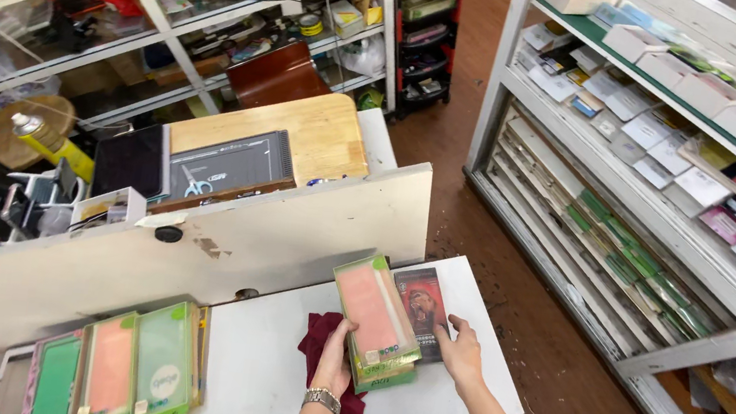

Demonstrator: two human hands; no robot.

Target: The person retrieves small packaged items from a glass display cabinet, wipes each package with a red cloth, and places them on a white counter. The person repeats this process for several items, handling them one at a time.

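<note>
My left hand (pixel 335 358) grips the near end of a small stack of flat green-edged boxes with pink faces (pixel 376 320), tilted up off the white counter (pixel 263 372). My right hand (pixel 461 351) rests beside the stack, fingers on a dark flat package with a picture on it (pixel 428 300) lying on the counter. A dark red cloth (pixel 316 336) lies under my left wrist, which wears a metal watch.
Several similar green and pink boxes (pixel 128 372) stand in a row at the counter's left. A white partition (pixel 195 247) rises behind the counter, with a wooden desk, cutting mat and scissors beyond. Shelves of boxed goods (pixel 674 151) line the right; a brown floor aisle runs between.
</note>
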